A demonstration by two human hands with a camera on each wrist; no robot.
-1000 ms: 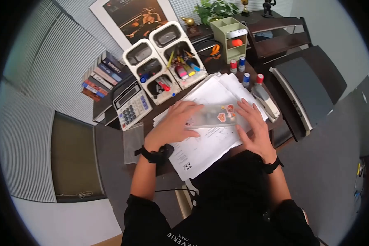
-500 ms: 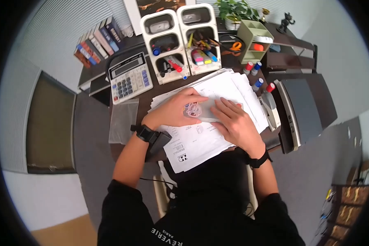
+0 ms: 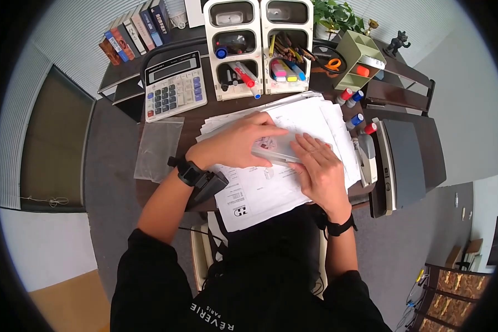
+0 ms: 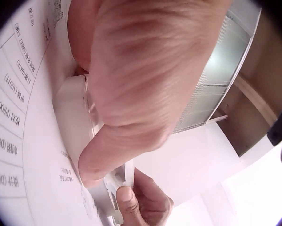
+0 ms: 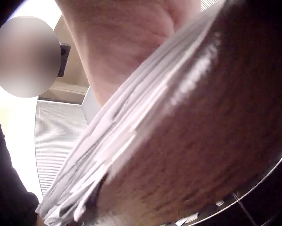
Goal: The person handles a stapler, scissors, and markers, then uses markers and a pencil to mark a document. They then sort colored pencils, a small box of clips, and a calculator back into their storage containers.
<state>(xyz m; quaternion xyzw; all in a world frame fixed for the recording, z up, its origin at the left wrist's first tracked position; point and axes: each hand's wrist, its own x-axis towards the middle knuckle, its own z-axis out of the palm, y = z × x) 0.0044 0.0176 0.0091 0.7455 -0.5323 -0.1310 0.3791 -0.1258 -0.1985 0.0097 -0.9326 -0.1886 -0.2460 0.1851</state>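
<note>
A translucent plastic pencil case (image 3: 283, 147) lies across a stack of printed papers (image 3: 260, 199), with small pinkish items showing through its left part. My left hand (image 3: 235, 144) grips its left end, thumb along the near side and fingers over the far side. At the other end my right hand (image 3: 321, 174) lays its fingers across the top, thumb at the near edge. In the left wrist view, the right hand (image 4: 143, 202) pinches a thin, tilted clear edge of the case. Papers and the hand itself hide the right fingertips in the right wrist view.
Beyond the papers stand a calculator (image 3: 174, 91) and a white desk organizer (image 3: 234, 66) with pens. To the right are a stapler (image 3: 366, 160), small red- and blue-capped bottles (image 3: 355, 120) and a dark grey machine (image 3: 406, 160). A clear bag (image 3: 157, 149) lies left.
My right hand has moved left over the case's stickered end, covering the stickers, and now pinches its edge. The left hand keeps its grip. The head view has shifted and turned.
</note>
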